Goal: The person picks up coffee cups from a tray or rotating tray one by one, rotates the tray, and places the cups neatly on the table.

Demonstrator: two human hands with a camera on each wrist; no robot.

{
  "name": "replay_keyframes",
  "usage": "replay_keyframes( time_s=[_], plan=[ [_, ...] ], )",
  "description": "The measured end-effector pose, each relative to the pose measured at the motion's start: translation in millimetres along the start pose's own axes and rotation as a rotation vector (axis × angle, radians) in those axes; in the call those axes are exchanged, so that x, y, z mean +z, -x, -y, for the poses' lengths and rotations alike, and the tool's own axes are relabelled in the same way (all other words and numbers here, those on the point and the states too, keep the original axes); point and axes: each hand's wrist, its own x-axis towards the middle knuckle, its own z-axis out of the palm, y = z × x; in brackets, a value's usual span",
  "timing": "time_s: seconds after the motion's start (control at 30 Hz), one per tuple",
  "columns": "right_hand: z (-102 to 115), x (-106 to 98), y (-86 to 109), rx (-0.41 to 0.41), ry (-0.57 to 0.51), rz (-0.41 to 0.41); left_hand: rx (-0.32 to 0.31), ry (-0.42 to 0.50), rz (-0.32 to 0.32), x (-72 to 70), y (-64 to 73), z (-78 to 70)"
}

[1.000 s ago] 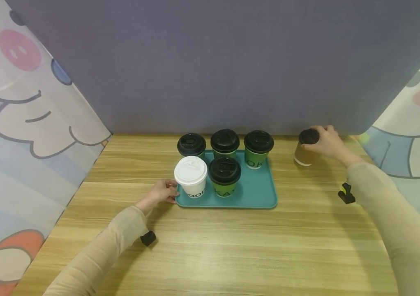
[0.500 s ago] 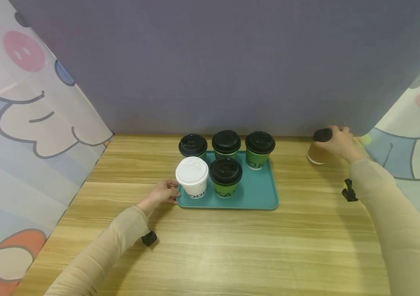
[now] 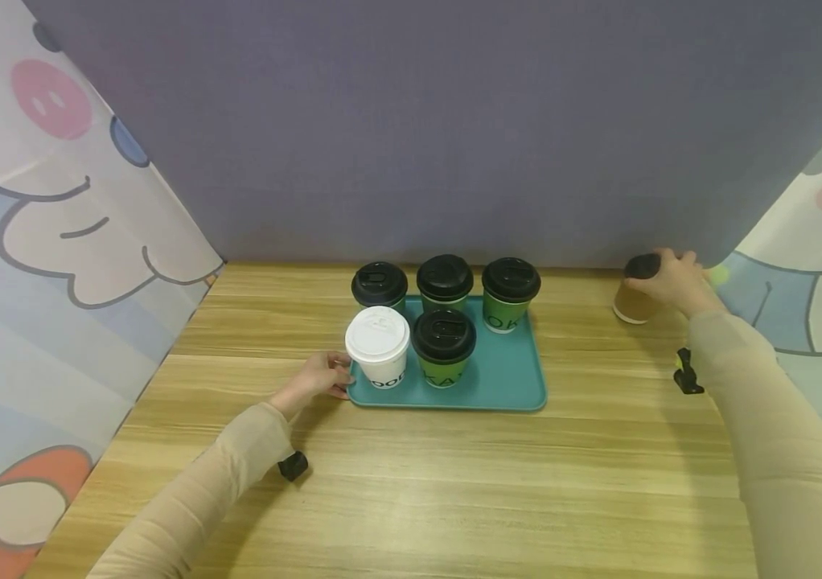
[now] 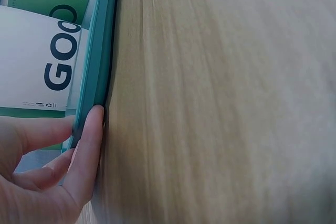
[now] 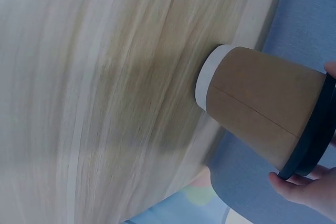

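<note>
My right hand [image 3: 679,283] grips a brown paper coffee cup [image 3: 631,305] by its black lid at the far right of the table. In the right wrist view the fingers curl round the lid rim, and the cup's white base [image 5: 211,74] is close to the tabletop; contact is hard to tell. With my left hand [image 3: 320,375] I pinch the left edge of a teal tray [image 3: 505,388], thumb and fingers on either side of its rim. On the tray stand a white-lidded cup [image 3: 378,336] and several green cups with black lids, one [image 3: 444,339] beside the white one.
Behind the wooden table [image 3: 454,498] rises a grey partition [image 3: 425,129], near the brown cup. Printed cartoon curtains [image 3: 42,209] hang on both sides. A back row of lidded cups [image 3: 511,281] lines the tray's far edge.
My right hand has carried the brown cup further right, away from the tray. The left hand keeps its pinch on the tray, and the cups on it stay put.
</note>
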Motion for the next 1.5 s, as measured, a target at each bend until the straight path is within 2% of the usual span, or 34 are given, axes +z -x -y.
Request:
replay_keyframes(
  time_s=[0.23, 0.3, 0.47, 0.57, 1.17, 1.5],
  plan=[
    [0.8, 0.0, 1.6, -0.004, 0.006, -0.003, 0.011, -0.009, -0.003, -0.4, -2.1, 2.2],
    [0.5, 0.3, 1.6, -0.005, 0.009, -0.001, 0.009, -0.01, -0.001, 0.2, 3.1, -3.4],
    [0.1, 0.2, 1.1, -0.007, 0.025, 0.015, 0.006, -0.004, -0.002, 0.4, 2.9, -3.6],
    [0.6, -0.1, 1.7, -0.005, 0.031, 0.022, 0.007, -0.007, -0.01, 0.5, -3.7, 3.2],
    [-3.9, 0.3, 3.3, 0.026, 0.029, 0.066, 0.014, 0.005, -0.009, 1.4, -4.0, 5.1],
    [-1.0, 1.0, 1.1, -0.019, 0.076, 0.046, 0.01, 0.013, -0.009, 0.8, -3.1, 4.2]
  ],
)
